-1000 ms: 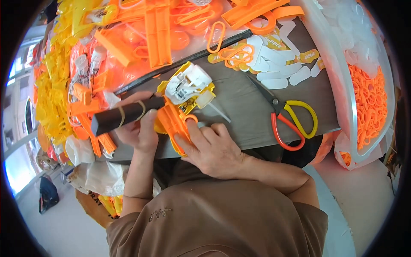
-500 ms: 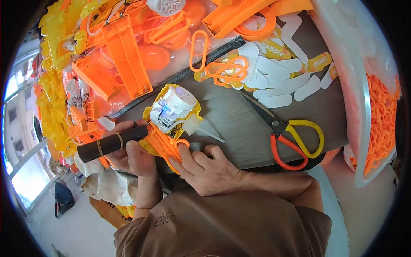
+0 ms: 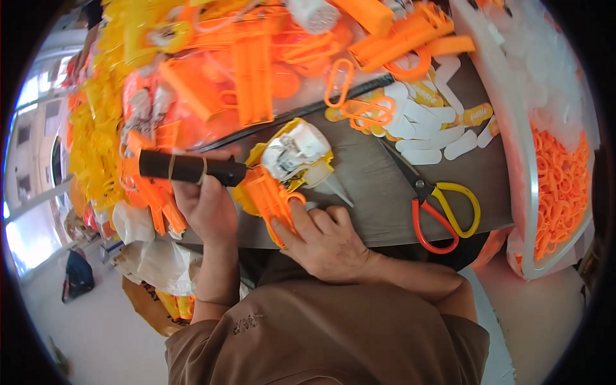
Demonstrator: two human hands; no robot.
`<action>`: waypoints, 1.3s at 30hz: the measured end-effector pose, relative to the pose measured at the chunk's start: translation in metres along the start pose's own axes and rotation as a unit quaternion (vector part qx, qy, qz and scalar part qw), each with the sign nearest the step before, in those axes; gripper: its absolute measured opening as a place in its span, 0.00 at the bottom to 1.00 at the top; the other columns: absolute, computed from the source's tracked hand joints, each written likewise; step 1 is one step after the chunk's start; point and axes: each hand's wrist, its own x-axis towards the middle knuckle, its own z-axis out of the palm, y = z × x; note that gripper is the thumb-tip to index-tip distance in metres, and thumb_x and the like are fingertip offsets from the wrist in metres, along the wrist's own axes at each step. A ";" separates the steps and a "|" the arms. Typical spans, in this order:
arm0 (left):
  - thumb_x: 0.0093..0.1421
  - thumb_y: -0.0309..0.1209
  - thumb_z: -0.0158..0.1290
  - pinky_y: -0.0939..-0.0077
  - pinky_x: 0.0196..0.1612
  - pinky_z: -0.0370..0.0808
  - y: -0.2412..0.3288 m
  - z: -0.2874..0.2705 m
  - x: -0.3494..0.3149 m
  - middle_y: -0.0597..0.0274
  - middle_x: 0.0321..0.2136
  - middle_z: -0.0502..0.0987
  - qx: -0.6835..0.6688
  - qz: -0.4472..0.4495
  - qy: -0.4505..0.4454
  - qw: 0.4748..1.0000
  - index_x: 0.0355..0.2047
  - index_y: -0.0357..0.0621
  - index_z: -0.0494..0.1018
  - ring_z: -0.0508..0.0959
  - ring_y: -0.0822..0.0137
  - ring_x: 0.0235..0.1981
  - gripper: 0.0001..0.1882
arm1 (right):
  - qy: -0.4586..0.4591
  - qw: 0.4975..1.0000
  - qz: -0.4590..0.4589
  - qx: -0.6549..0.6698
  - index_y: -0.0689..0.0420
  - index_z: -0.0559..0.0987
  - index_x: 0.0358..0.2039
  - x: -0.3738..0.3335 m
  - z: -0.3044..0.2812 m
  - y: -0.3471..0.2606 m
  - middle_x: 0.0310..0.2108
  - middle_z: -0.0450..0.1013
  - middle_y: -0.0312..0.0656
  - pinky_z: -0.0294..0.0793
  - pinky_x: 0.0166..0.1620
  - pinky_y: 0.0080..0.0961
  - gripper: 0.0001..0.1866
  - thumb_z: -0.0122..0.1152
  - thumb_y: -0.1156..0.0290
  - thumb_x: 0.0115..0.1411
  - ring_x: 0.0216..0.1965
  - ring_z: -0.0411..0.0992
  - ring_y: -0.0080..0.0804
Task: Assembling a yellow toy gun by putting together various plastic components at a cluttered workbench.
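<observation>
Black tool point(image 3: 187, 169) has swung rear-end up in the left hand point(image 3: 208, 208)

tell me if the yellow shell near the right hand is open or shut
Open: the yellow shell leaves the white mechanism inside it uncovered.

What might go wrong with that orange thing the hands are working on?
The black tube in the left hand might slip and scratch the orange piece, or poke the right hand holding it. Also, the scissors' handles are by the table edge, so the right forearm could perhaps bump them.
</observation>
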 end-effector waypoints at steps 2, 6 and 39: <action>0.52 0.23 0.52 0.65 0.44 0.73 0.025 -0.006 0.006 0.48 0.37 0.74 -0.047 -0.059 -0.001 0.997 0.51 0.36 0.61 0.77 0.60 0.34 0.25 | -0.012 1.000 -0.011 -0.015 0.53 0.74 0.48 0.001 -0.002 -0.003 0.49 0.64 0.51 0.60 0.37 0.29 0.25 0.62 0.59 0.48 0.35 0.63 0.33; 0.52 0.26 0.57 0.77 0.40 0.71 0.053 -0.078 0.006 0.60 0.35 0.75 0.074 -0.219 -0.178 0.956 0.51 0.36 0.62 0.75 0.70 0.35 0.27 | -0.019 1.000 -0.001 -0.006 0.52 0.72 0.50 0.001 -0.004 -0.007 0.52 0.60 0.53 0.61 0.40 0.33 0.30 0.66 0.58 0.46 0.40 0.64 0.39; 0.51 0.25 0.59 0.71 0.52 0.66 0.083 -0.081 0.018 0.56 0.46 0.72 0.249 0.232 0.017 0.940 0.49 0.37 0.67 0.71 0.64 0.49 0.24 | 0.028 0.978 -0.201 -0.040 0.63 0.68 0.39 0.254 -0.061 0.032 0.39 0.64 0.56 0.69 0.40 0.39 0.12 0.52 0.80 0.52 0.41 0.66 0.54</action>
